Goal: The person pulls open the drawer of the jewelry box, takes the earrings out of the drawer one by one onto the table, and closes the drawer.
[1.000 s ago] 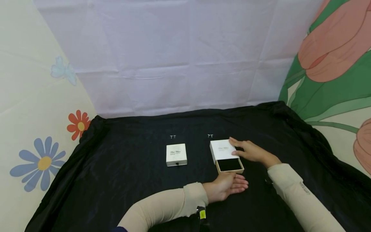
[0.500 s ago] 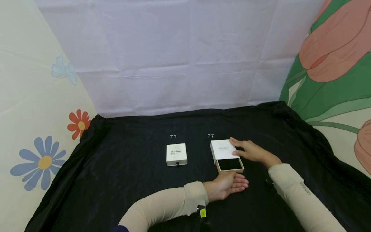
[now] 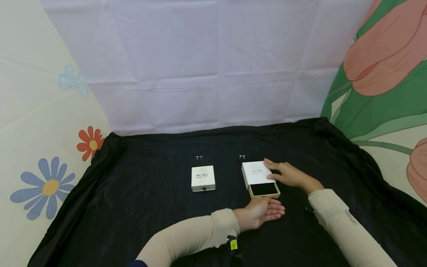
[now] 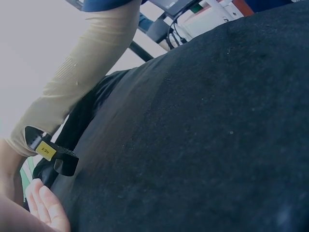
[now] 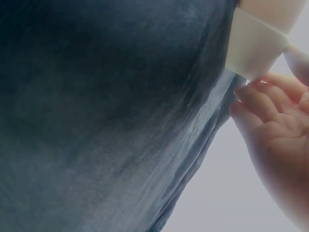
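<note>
A white slide-out gift box [image 3: 257, 172] with small print on its lid lies at the right of the black cloth. Its drawer [image 3: 265, 190], dark inside, sticks partly out of the sleeve toward the person. My right hand [image 3: 289, 175] grips the sleeve at its right side; the right wrist view shows fingers and thumb about the pale box [image 5: 256, 43]. Fingers straight and palm turned up, my left hand [image 3: 259, 213] rests against the drawer's front edge. In the left wrist view, only some of the left hand's fingers [image 4: 48, 205] show.
A second white box [image 3: 203, 178], drawer pushed in and a dark tab at its front, lies to the left. Behind each box sit small white T-shaped pieces, a left pair [image 3: 199, 158] and a right pair [image 3: 242, 157]. Black cloth [image 3: 150, 193] covers the table.
The drawer has slid very slightly into the sleeve, with the left hand moving a little away from the person against it. The right hand keeps its grip in place.
</note>
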